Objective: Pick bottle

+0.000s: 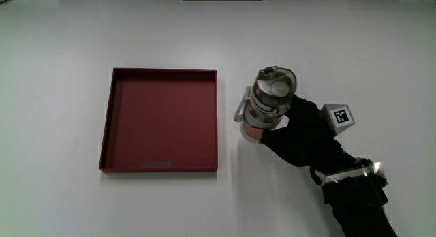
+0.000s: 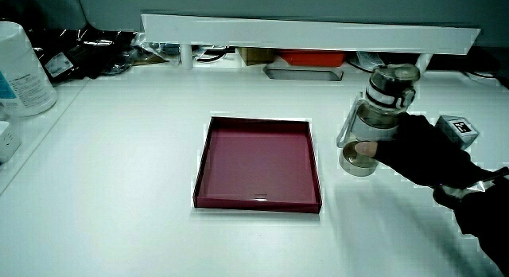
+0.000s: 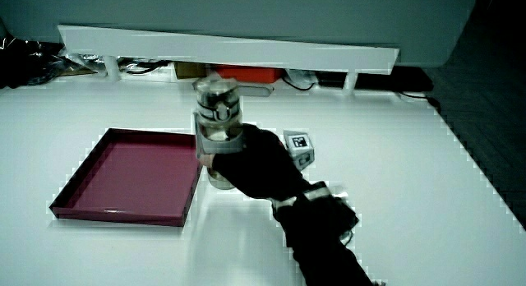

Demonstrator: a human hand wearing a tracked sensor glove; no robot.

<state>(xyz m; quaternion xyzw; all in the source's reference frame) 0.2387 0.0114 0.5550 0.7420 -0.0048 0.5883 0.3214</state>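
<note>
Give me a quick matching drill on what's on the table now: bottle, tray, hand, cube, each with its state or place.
1 bottle
2 tray
3 hand
4 cube

a red, holds nothing
b on the back of the glove
c upright beside the tray
d closed around the bottle

Pairs: 1-c, 2-a, 3-d, 4-b

Bottle (image 1: pixel 268 101) lower body partly hidden by hand (image 1: pixel 300 131) — base contact with table (image 1: pixel 68 46) not visible. Forearm (image 1: pixel 357 203) cut off at picture edge. In side view, white container (image 2: pixel 22 70) beside table cut by edge — label too small to read.
</note>
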